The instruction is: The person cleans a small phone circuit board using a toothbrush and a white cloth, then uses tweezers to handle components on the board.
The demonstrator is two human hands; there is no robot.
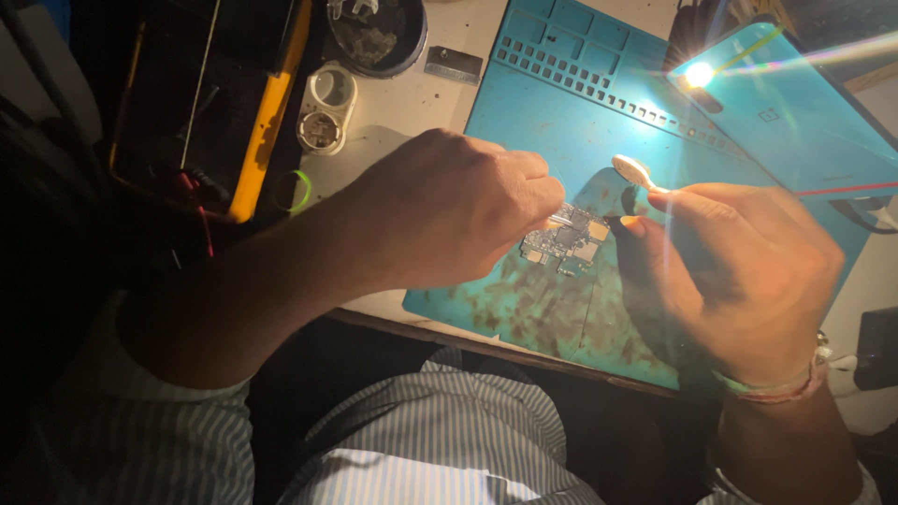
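- Head view: the blue work mat [561, 122] lies on a pale table [412, 103] and serves as the landmark for everything else.
- A small circuit board [566, 241] sits over the stained, darker middle of the mat, near its front edge; whether it rests flat or is lifted slightly cannot be told.
- The left hand [449, 210] hovers over the mat's left half, fingers curled into a tight pinch. A thin metal tool [561, 217], probably tweezers, pokes out from the fingertips and meets the top left corner of the board.
- The right hand [748, 271] is over the mat's right half, fingers bent and closed round a slim handle, most of which is hidden. Its pale oval tip [633, 170] shows above the thumb, just up and right of the board and apart from it.
- A woven band [781, 388] circles the right wrist, off the mat's front right corner.
- A bright lamp [698, 73] glares at the mat's far right, shining off a blue slab [795, 112] that leans there.
- Left of the mat, on the table, stands a white double-ring holder [325, 108]; beyond it sits a dark round dish [377, 36], and a small grey metal plate [453, 64] lies just off the mat's far left corner.
- Further left, a yellow-edged dark device [267, 112] lies in shadow.
- A striped shirt [440, 430] fills the space below the mat's front edge.
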